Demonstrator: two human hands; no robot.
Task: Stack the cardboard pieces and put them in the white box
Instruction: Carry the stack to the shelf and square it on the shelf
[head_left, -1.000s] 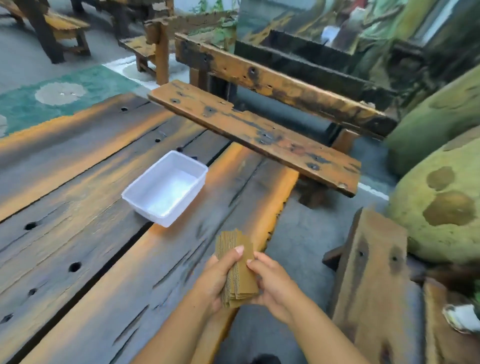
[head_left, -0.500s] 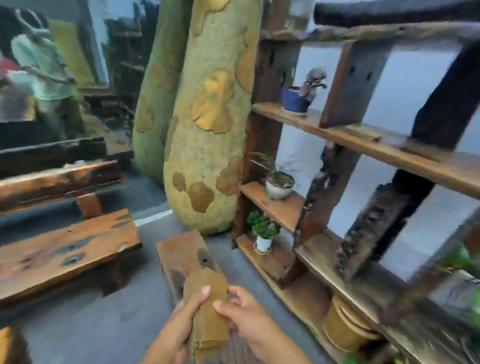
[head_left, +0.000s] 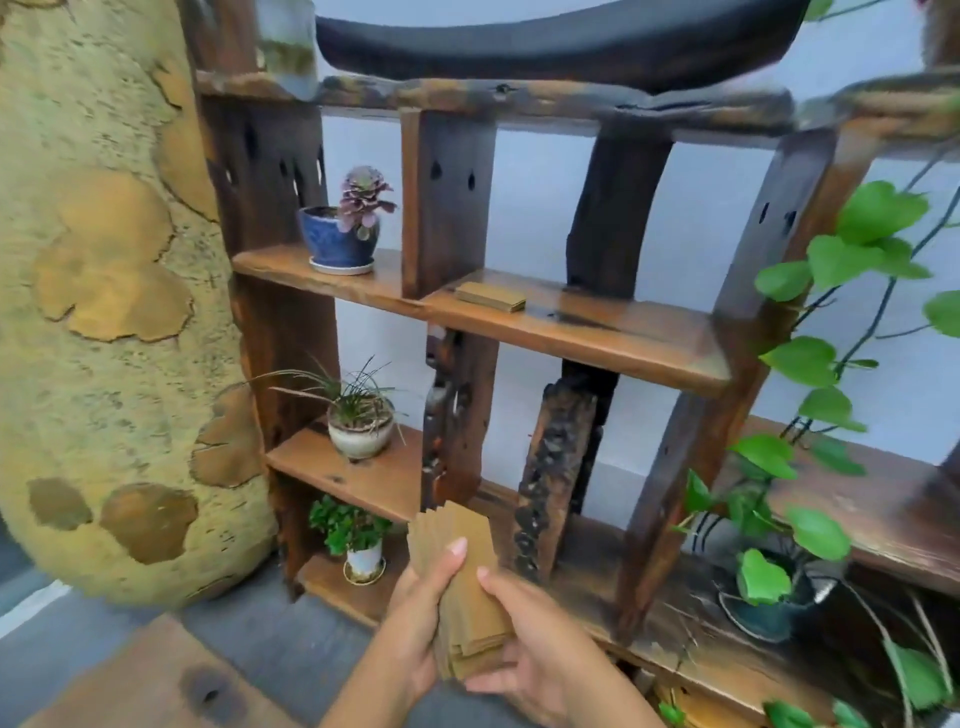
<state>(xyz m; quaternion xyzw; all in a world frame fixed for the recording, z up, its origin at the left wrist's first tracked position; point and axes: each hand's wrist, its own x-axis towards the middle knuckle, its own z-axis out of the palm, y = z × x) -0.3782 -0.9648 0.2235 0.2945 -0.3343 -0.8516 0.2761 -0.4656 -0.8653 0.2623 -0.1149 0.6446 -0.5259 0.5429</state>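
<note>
A stack of brown cardboard pieces (head_left: 467, 587) stands upright in both my hands, low in the middle of the view. My left hand (head_left: 415, 618) grips its left side with the thumb on the front face. My right hand (head_left: 535, 649) holds its right side and bottom edge. Another small pile of cardboard pieces (head_left: 491, 297) lies flat on the middle shelf of a dark wooden shelf unit (head_left: 587, 332) in front of me. The white box is out of view.
The shelves carry a blue pot with a purple succulent (head_left: 345, 234), a grassy plant in a pale pot (head_left: 358, 421) and a small green plant (head_left: 358, 540). A big yellow gourd-shaped sculpture (head_left: 109, 322) stands at left. A leafy vine (head_left: 831, 353) hangs at right. A wooden bench top (head_left: 150, 680) lies at lower left.
My view has swung right, from the wooden table with the white box to the shelf unit. Both hands have kept hold of the cardboard stack throughout.
</note>
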